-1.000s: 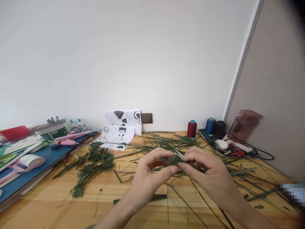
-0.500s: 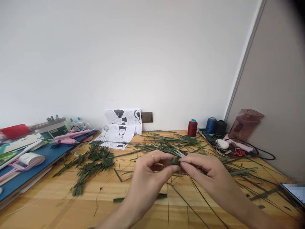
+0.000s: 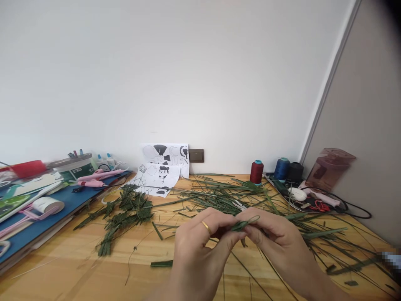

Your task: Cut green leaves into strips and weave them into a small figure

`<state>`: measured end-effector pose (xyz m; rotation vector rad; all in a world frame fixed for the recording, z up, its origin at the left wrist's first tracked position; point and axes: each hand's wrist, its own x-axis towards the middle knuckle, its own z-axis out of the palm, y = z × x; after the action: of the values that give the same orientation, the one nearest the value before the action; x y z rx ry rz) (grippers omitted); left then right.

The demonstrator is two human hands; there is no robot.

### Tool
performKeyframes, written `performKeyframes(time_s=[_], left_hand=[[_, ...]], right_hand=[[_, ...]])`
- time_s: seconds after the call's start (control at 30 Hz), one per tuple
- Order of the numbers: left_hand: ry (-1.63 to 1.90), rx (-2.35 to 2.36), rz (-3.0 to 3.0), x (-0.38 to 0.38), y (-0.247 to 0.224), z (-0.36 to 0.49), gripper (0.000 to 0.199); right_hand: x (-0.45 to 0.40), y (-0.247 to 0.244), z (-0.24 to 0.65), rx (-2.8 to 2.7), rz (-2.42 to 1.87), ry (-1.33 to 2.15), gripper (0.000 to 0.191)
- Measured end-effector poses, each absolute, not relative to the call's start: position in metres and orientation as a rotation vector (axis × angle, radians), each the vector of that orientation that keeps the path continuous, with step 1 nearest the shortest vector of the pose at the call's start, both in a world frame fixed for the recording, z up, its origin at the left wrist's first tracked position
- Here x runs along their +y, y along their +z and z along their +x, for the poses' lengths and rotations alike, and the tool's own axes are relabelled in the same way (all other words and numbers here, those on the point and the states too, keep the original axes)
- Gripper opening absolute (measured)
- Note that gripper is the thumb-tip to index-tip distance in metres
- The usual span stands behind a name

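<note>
Between my two hands is a small folded piece of green leaf (image 3: 239, 225), with a thin loop standing out at its upper right. My left hand (image 3: 208, 242), with a gold ring on one finger, pinches its left side between thumb and fingers. From the right, my right hand (image 3: 275, 238) grips the same piece, its fingertips touching or nearly touching those of my left hand. Long thin strands hang below my hands toward the table's front. Just behind the fingers lies a pale metal tool (image 3: 239, 204), partly hidden.
Loose green leaf strips (image 3: 216, 194) spread over the wooden table (image 3: 94, 276). Woven leaf pieces (image 3: 128, 213) and printed sheets (image 3: 156, 177) lie left of centre. A red thread spool (image 3: 257, 172) and a cluttered tray (image 3: 282, 198) stand right; a blue board (image 3: 69, 200) holds supplies.
Both hands have come closer together and turned a little, and the leaf piece now shows a thin loop. The whole view has shifted slightly, moving the background things to the right.
</note>
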<state>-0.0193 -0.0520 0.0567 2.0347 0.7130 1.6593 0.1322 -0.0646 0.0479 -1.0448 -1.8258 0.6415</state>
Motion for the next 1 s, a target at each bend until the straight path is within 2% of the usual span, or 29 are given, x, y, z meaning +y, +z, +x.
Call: performKeyframes(time_s=[0.3,0.4,0.6,0.83,1.0], left_hand=[[1.537,0.702,2.023,-0.053,0.059,-0.024,0.014],[1.282,0.683,1.754,-0.051,0.063,-0.026,0.007],[0.824,0.666,1.198,-0.04,0.066,-0.027,0.011],[0.703,0.622,0.953,-0.036,0.06,-0.025,0.01],[0.721,0.668,1.028,-0.034,0.06,-0.025,0.01]], right_hand=[[-0.072,0.053,0.133,-1.816,-0.993,0.633,0.012],[-0.073,0.057,0.136,-1.82,-1.039,0.662,0.016],[-0.075,0.07,0.139,-1.95,-1.119,0.79,0.019],[-0.076,0.076,0.14,-1.961,-1.193,0.816,0.019],[-0.074,0.076,0.141,-2.021,-1.224,0.749,0.022]])
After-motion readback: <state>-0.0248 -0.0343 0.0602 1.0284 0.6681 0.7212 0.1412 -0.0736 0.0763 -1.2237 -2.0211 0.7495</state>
